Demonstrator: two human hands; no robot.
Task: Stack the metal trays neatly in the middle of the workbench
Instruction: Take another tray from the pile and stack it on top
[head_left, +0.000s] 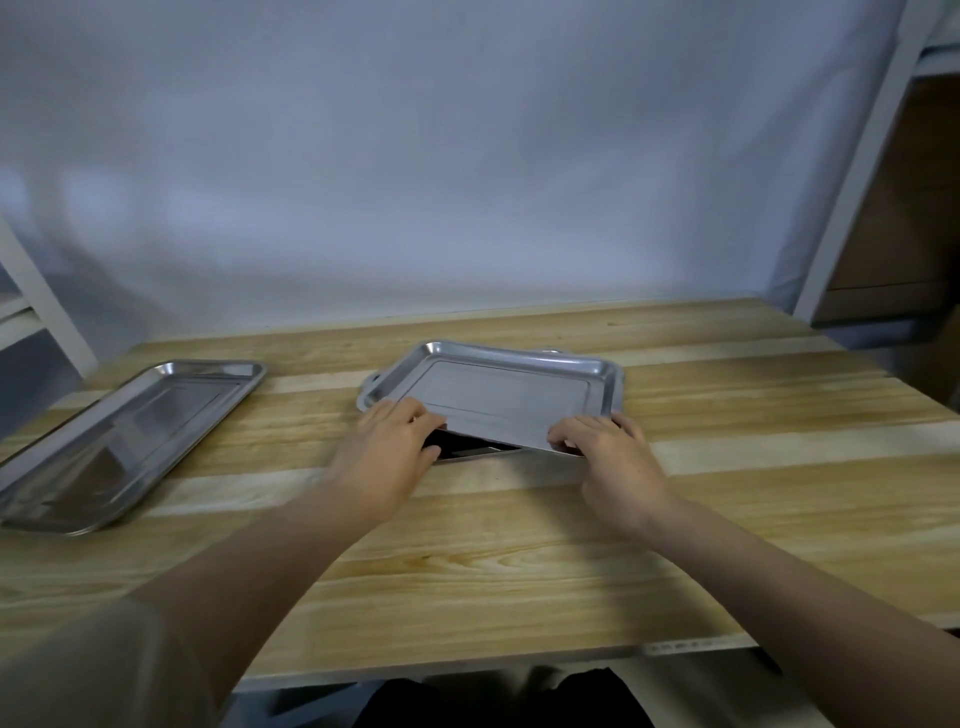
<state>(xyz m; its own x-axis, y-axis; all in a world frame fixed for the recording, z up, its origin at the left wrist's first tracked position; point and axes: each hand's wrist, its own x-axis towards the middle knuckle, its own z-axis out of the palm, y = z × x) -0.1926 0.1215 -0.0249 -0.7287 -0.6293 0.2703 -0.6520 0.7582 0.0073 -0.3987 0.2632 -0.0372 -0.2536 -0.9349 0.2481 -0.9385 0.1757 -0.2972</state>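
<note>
the stack looks partly built. near the middle of the wooden desk (519, 545), the top metal tray (498, 395) is tilted, its near long edge raised and its far edge down on a lower metal tray (372, 385). of that lower one only a rim and corner show at the top tray's far left and along its back; a dark gap opens under the raised near edge. how many trays lie beneath i cannot tell.

the left hand (387, 447) grips the top tray's near-left corner, fingers curled over the rim. the right hand (605, 441) holds the near-right corner the same way. both hands are closed on it.

a third metal tray (124, 431) lies flat, well to the left of the stack, untouched.

the top tray's long axis runs left to right, turned slightly so its right end sits nearer the person; its open face points up and a little away. it is not squared with the tray under it. the third tray's long axis runs diagonally, from near-left to far-right.

left to do, as i judge it: lower and square the top tray, then bring the third one over.
</note>
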